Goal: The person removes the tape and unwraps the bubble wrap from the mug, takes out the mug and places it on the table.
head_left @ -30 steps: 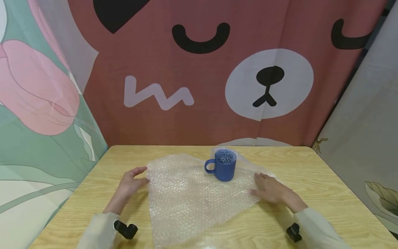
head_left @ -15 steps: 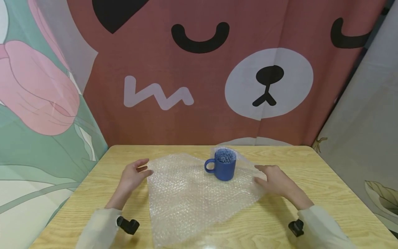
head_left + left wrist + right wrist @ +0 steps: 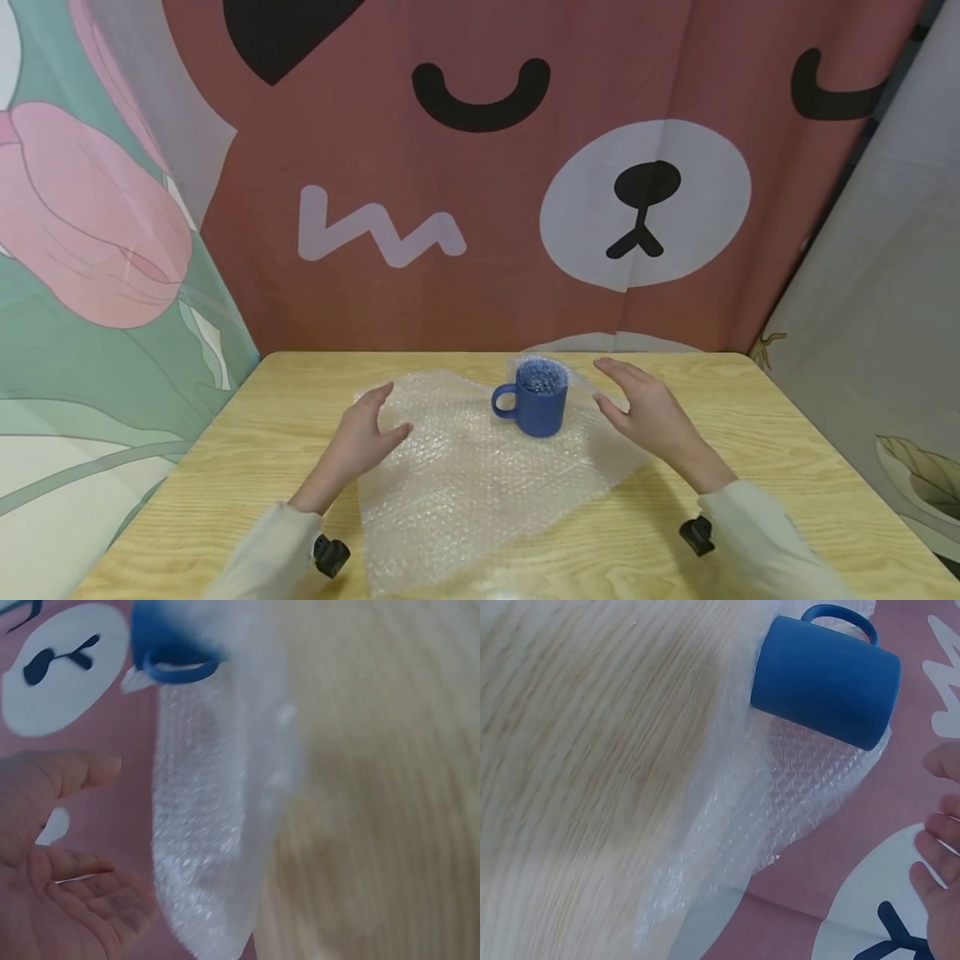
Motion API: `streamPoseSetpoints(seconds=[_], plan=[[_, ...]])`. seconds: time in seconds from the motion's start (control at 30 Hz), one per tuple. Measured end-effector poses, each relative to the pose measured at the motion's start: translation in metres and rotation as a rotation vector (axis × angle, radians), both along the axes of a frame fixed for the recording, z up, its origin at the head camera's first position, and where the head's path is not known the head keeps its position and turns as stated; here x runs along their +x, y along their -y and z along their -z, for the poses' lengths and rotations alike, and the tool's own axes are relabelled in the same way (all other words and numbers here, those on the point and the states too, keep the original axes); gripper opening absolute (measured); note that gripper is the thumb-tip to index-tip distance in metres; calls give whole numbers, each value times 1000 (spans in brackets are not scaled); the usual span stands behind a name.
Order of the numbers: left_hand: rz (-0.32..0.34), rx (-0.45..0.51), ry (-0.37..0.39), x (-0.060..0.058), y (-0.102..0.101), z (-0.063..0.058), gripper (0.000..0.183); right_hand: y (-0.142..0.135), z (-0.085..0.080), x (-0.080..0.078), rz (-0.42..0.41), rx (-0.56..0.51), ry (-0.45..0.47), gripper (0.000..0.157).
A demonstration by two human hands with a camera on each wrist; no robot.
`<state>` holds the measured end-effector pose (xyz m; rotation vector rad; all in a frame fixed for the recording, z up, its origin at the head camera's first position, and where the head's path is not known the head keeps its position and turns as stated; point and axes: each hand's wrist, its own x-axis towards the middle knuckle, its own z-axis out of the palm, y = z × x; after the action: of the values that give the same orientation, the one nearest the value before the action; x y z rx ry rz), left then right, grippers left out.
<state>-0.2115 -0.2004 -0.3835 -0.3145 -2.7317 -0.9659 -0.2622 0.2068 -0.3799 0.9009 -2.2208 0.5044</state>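
Note:
A blue mug (image 3: 542,413) stands upright on a sheet of bubble wrap (image 3: 465,492), its handle pointing left in the head view. Crumpled bubble wrap shows inside the mouth of the mug. Over the left side of the sheet is my left hand (image 3: 362,442), thumb and fingers spread, holding nothing. My right hand (image 3: 652,417) is to the right of the mug, thumb apart from the fingers, also holding nothing. The right wrist view shows the mug (image 3: 826,681) side-on, with part of the right hand (image 3: 945,840) at the edge.
The wooden table (image 3: 750,467) carries the sheet and mug. Behind its far edge hangs a curtain (image 3: 487,308) printed with a bear face. A floral curtain (image 3: 90,350) borders the left, and a pale curtain (image 3: 885,333) the right.
Both hands have come off the bubble wrap's edges, lifted and moved inward toward the mug. Mug and sheet stay in place.

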Motion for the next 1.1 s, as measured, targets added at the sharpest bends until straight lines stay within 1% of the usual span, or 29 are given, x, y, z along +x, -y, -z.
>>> streamPoseSetpoints(seconds=[0.13,0.27,0.4,0.53,0.63,0.77,0.93,1.1], plan=[[59,-50,55,-2,-7,13,82,7,-1,-5,-22,21,-37,55],[111,-48,127,-2,-14,22,94,13,-1,-9,-34,59,-16,57],[155,-51,205,-1,-20,27,103,18,2,-13,-44,74,-9,57],[198,-92,267,-1,-23,29,110,20,5,-17,-59,72,-19,57],[210,-137,293,0,-24,29,112,21,8,-20,-71,77,-24,55],[216,-171,312,0,-24,30,112,24,11,-23,-66,94,-9,51],[232,-167,347,1,-23,33,110,27,14,-25,-43,109,42,49],[253,-185,351,2,-23,36,109,30,14,-27,-35,127,70,48]])
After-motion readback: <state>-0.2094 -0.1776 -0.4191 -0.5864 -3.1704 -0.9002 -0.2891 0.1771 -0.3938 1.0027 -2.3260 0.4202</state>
